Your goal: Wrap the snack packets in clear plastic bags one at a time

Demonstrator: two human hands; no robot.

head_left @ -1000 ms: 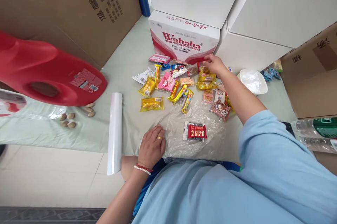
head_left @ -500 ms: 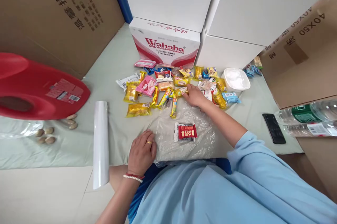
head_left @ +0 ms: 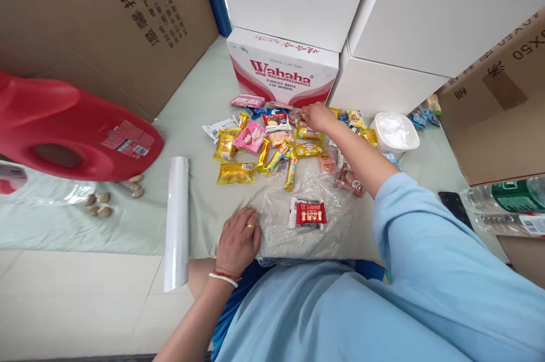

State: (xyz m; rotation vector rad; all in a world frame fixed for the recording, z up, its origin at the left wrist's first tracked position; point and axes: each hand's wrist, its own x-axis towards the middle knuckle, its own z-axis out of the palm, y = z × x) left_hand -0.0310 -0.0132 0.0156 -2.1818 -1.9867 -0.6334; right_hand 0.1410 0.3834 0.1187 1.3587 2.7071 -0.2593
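My right hand (head_left: 318, 118) reaches to the back of a spread of wrapped snacks, its fingers curled down over a small packet; the fingertips and what they grip are mostly hidden. Around it lie a yellow-wrapped snack (head_left: 309, 149), a white-and-red packet (head_left: 276, 121) and a pink packet (head_left: 250, 137). Below the forearm are a brown packet (head_left: 349, 179) and a small pinkish packet (head_left: 327, 163). My left hand (head_left: 239, 240) rests flat on the cloth beside a clear plastic bag (head_left: 336, 237). A red packet (head_left: 310, 214) lies on that bag.
A Wahaha carton (head_left: 285, 75) and white boxes (head_left: 400, 16) stand behind the snacks. On the left are a red jug (head_left: 102, 123), a white roll (head_left: 176, 226) and several brown lumps (head_left: 103, 197). A white bowl (head_left: 395, 145), bottles (head_left: 517, 197) and a phone (head_left: 455, 207) sit right.
My right hand has moved from the yellow snack at the front to the back of the spread. Brown and pinkish packets now show below the forearm. My left hand stays put; the view has shifted slightly.
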